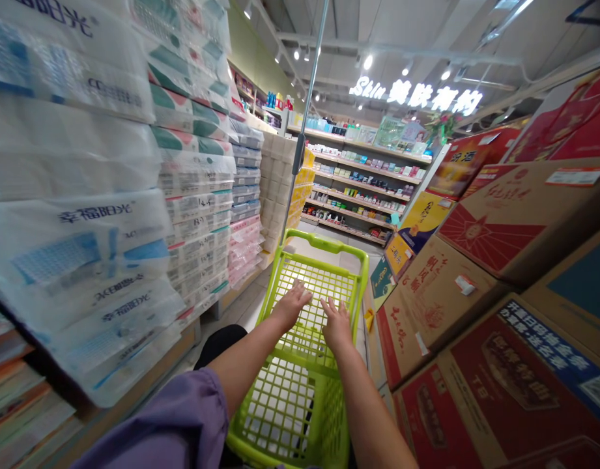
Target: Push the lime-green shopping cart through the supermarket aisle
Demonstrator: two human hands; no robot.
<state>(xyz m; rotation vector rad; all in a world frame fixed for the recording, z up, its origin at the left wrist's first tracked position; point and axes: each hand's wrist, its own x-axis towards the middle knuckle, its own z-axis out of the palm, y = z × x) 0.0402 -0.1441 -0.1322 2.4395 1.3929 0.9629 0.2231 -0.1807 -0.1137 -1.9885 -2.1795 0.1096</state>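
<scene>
Both arms reach forward over a lime-green plastic shopping basket (303, 368) with a grid of square holes, through which pale floor shows. My left hand (292, 305) is over the upper grid panel, fingers stretched forward and apart, with nothing in it. Beside it, a little to the right, my right hand (337, 324) has its fingers spread and holds nothing. Whether either hand touches the grid I cannot tell. The basket's green handle bar (324, 242) lies beyond the fingertips. A thin metal pole (305, 111) rises by the basket's far left corner.
Plastic-wrapped tissue packs (79, 260) are stacked high on the left. Printed cartons (475, 260) form a wall close on the right. A narrow aisle runs between them towards shelves of small boxed goods (358, 176), under a lit sign (417, 94).
</scene>
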